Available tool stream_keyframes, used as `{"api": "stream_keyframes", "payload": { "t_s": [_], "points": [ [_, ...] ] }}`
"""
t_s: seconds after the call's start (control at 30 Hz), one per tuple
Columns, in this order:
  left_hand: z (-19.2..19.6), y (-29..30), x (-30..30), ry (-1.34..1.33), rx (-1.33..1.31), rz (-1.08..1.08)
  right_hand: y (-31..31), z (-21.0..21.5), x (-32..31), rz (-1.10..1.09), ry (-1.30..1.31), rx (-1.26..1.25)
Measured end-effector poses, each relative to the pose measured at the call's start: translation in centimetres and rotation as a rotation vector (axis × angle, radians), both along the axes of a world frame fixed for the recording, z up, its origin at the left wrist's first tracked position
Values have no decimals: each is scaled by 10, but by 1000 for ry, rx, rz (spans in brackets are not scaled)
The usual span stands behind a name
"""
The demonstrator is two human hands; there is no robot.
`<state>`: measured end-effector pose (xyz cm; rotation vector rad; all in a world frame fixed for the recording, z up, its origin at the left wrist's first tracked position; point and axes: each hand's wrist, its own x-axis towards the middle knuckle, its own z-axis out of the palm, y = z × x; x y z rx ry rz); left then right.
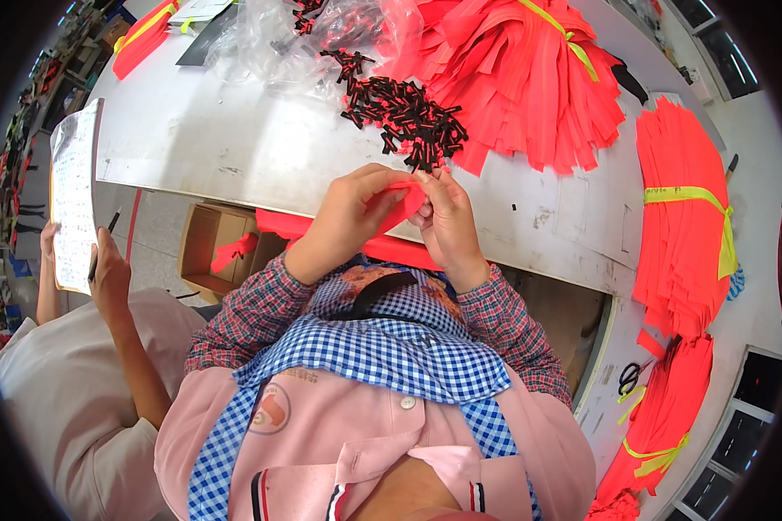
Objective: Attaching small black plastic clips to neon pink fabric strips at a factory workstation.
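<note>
Over the table's near edge, my left hand [346, 215] is closed round a red strip [399, 211] that looks like zipper tape. The fingers of my right hand [448, 219] pinch the same strip at its upper end, close to my left fingertips. Anything small between those fingertips is hidden. Just beyond my hands lies a loose pile of small black pieces with red bits [408, 113], like zipper pulls. A large fanned bundle of red strips [517, 87], tied with a yellow band, rests right behind the pile. More red strip hangs below my hands along the table edge.
Clear plastic bags [274, 43] lie at the back of the white table [200, 143]. Tied red bundles [679, 226] stand at the right, near black scissors [630, 379]. On the left, another person holds a clipboard [76, 195] and pen. A cardboard box [202, 247] sits below.
</note>
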<state>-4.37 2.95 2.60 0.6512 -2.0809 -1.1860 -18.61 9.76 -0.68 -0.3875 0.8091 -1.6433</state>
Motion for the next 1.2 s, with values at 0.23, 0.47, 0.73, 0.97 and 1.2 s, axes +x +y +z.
{"api": "stream_keyframes", "payload": {
  "t_s": [0.23,0.47,0.73,0.97,1.2],
  "points": [
    [6,-10,7,26,4,139,7,10,-13,24,-219,-106],
    [9,-1,1,54,13,111,15,26,-10,14,-182,-116],
    [15,8,1,82,-12,69,14,21,-7,-53,383,-180],
    [17,10,1,78,-37,71,16,21,-8,-123,955,-203],
    [25,10,1,-38,-104,68,12,19,-5,-270,1263,-262]
  ]
}}
